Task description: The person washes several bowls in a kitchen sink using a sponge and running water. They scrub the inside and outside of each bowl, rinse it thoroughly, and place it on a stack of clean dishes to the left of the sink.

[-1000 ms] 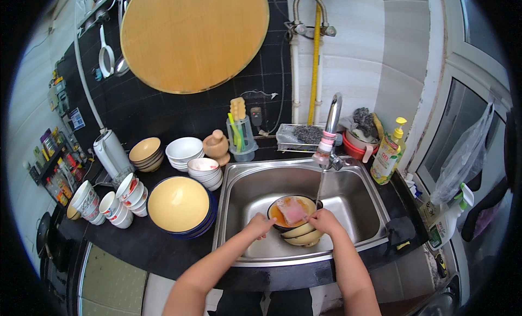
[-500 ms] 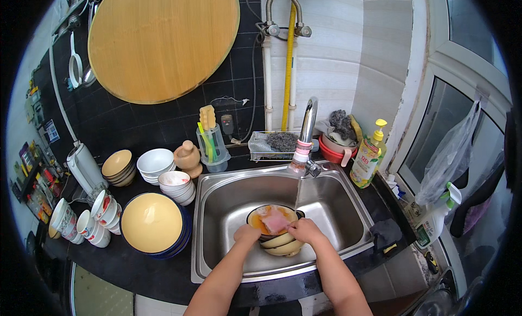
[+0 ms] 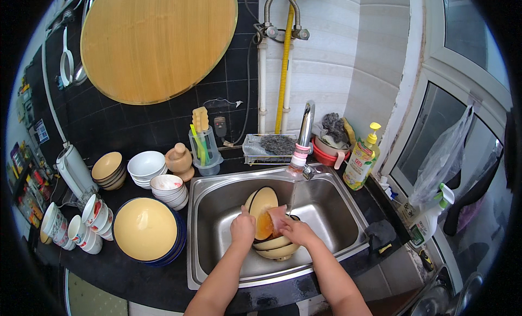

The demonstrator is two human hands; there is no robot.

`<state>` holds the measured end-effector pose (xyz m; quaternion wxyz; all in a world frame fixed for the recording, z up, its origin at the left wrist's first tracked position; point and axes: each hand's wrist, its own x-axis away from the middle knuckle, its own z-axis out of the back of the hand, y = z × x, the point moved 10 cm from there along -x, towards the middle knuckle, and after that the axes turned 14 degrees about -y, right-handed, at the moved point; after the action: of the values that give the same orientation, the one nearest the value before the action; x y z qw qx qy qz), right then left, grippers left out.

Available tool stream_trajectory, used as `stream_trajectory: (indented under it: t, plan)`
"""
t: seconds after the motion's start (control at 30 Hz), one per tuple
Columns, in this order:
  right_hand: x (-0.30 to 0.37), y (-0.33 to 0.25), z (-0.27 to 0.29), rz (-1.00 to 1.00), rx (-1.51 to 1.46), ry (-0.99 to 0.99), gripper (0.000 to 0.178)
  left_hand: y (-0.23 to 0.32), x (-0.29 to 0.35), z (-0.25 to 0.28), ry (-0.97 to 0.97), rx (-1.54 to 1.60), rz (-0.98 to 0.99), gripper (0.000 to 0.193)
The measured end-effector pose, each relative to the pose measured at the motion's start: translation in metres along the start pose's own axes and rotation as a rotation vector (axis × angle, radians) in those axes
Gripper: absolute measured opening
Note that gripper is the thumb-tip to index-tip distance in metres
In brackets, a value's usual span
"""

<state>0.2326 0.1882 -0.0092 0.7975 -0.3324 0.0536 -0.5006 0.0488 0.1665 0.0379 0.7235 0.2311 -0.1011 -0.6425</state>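
The big round wooden board (image 3: 157,41) hangs on the dark tiled wall, far beyond the fingers, and the black worktop (image 3: 136,272) spreads to their left. Around both hands lies the stainless steel sink (image 3: 337,207), its chrome tap (image 3: 304,134) running a thin stream just ahead of the right fingers. Well left of the fingers sits a wide yellow bowl on a blue plate (image 3: 145,229), with stacks of small white and tan bowls (image 3: 147,166) behind it.

The left hand (image 3: 242,229) grips the rim of a yellow bowl (image 3: 262,207) tipped on edge, fingers closed around it. The right hand (image 3: 298,233) has its fingers folded on a pink cloth (image 3: 277,218) pressed into that bowl. Directly beneath the fingers is a stack of tan bowls (image 3: 274,248).

The risk, as I judge it, is a slip — the wet, tilted bowl could slide out of the left fingers and knock against the stack below, chipping one of them. Water striking the tilted face might also splash over the sink's edge.

Half a second ago the bowl lay flatter on the stack; now it stands nearly upright — and the view has swung leftward.
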Motion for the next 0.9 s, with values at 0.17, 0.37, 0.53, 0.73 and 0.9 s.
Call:
stream_trajectory:
  t: [0.17, 0.37, 0.53, 0.73, 0.9]
  plan:
    - [-0.001, -0.001, 0.002, 0.025, -0.014, 0.032, 0.057, 0.026, 0.013, 0.034, 0.197, 0.004, -0.172, 0.045]
    - [0.007, 0.017, 0.027, -0.02, -0.361, 0.338, 0.07, 0.032, 0.025, 0.045, 0.272, 0.342, -0.272, 0.034]
    - [0.035, 0.027, 0.07, 0.002, -0.532, 0.703, 0.058, -0.017, 0.003, -0.031, -0.169, 1.149, 0.13, 0.023]
    - [0.03, 0.062, 0.055, -0.136, -0.847, 0.59, 0.028, -0.009, 0.013, -0.06, -0.41, 1.313, 0.305, 0.033]
    - [0.022, 0.072, 0.04, -0.258, -0.759, 0.441, 0.031, 0.012, 0.015, -0.009, -0.121, 0.968, 0.045, 0.028]
